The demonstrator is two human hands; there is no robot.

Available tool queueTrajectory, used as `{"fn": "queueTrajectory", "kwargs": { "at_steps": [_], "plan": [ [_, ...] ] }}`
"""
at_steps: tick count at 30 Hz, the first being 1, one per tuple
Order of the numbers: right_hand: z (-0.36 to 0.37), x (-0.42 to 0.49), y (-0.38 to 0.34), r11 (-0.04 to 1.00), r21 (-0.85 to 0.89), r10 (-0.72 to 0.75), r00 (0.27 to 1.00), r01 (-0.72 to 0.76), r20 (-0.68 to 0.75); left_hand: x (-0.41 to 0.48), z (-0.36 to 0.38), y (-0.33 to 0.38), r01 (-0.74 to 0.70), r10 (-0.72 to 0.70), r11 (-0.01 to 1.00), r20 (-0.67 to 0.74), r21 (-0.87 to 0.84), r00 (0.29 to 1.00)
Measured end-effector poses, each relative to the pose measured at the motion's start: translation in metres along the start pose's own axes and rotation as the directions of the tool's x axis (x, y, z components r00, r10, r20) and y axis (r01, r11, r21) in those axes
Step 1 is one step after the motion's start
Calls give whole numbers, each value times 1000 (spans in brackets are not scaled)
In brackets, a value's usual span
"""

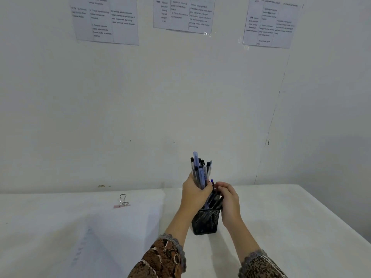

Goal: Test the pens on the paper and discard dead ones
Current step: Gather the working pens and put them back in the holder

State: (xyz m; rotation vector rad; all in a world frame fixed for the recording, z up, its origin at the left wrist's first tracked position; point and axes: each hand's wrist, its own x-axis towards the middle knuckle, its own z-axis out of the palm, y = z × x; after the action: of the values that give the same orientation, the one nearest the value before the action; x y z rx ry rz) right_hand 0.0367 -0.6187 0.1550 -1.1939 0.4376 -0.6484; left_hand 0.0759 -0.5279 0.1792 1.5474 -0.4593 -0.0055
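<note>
Left hand (195, 192): the forearm rises from 6 o'clock and leans slightly toward 1 o'clock. The back of the hand faces me. The fingers are wrapped round a bundle of pens (200, 169) and grip it by its lower part.

Bundle: it stands directly above the black mesh holder (204, 223), at the centre of the table (291, 217). Its long axis is near vertical. The capped ends point to 12 o'clock and fan slightly.

Right hand (228, 199): the forearm enters from 5 o'clock and angles toward 11 o'clock. The fingers are curled over the holder's rim onto the tops of the remaining pens (215, 198). I cannot tell whether they pinch one, because that area is blurred.

Remaining pens: they sit in the holder and lean toward 1 o'clock.

Holder: it stands upright on the table between my two wrists.

Paper (120, 233): it lies flat at 9 o'clock of the holder, near it. A binder clip (122, 201) sits on its far edge at 12 o'clock, loops raised.

Sleeves (162, 259): brown patterned, with lace cuffs, on both wrists.

Wall (140, 97): three printed sheets (182, 14) hang at 12 o'clock.
</note>
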Motion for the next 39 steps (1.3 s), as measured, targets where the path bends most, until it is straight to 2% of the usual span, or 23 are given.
{"fn": "queueTrajectory", "kwargs": {
  "at_steps": [3, 6, 8, 12, 14, 16, 19, 22, 26, 30, 32, 33, 35, 37, 38, 39],
  "plan": [
    [-2, 0, 2, 1000, -15, -9, 1000, 9, 10, -5, -1, -5, 41, -39, 993, -18, 106, 999],
    [-3, -3, 6, 1000, 18, -5, 999, 4, 43, -9, -1, 1, 62, -40, 981, -119, 183, 992],
    [-4, -3, 8, 1000, 29, 10, 998, -11, 58, -8, -2, 0, 76, -56, 983, -126, 167, 991],
    [-5, -1, 6, 1000, -12, 22, 998, -21, 59, -5, 2, -15, 147, -148, 989, -128, -16, 981],
    [-5, -1, 5, 999, -33, 20, 998, -18, 60, -2, 3, -19, 156, -156, 988, -86, -17, 984],
    [-6, -1, 6, 998, -60, 12, 997, -8, 70, 0, 2, -14, 106, -104, 993, -33, 56, 994],
    [-5, -1, 7, 993, -114, 0, 997, 9, 78, -5, -2, -7, 8, -18, 960, 33, 280, 999],
    [-4, -1, 8, 991, -131, -16, 998, 25, 66, -12, -4, -11, 64, -62, 929, -19, 364, 998],
    [-2, -7, 12, 973, -154, -146, 975, 172, 167, -7, -3, -27, 118, -126, 926, -1, 359, 992],
    [5, -14, 5, 860, -249, -350, 870, 445, 346, -6, 0, -38, 151, -186, 921, 65, 360, 980],
    [13, -17, -2, 805, -284, -377, 819, 520, 432, -6, -1, -38, 161, -190, 946, 81, 280, 978],
    [16, -18, -4, 776, -308, -388, 802, 550, 454, -7, -1, -34, 167, -178, 979, 82, 119, 981],
    [21, -17, -7, 724, -361, -412, 788, 588, 457, -8, -4, -33, 161, -159, 986, 82, -30, 984],
    [22, -15, -7, 705, -388, -442, 795, 594, 415, -9, -10, -35, 150, -141, 987, 119, -64, 983],
    [23, -14, -6, 682, -415, -469, 796, 602, 384, -12, -13, -36, 137, -124, 989, 190, -55, 974],
    [23, -12, -7, 665, -438, -484, 796, 605, 364, -13, -15, -39, 187, -157, 978, 258, -95, 953]
  ]
}}
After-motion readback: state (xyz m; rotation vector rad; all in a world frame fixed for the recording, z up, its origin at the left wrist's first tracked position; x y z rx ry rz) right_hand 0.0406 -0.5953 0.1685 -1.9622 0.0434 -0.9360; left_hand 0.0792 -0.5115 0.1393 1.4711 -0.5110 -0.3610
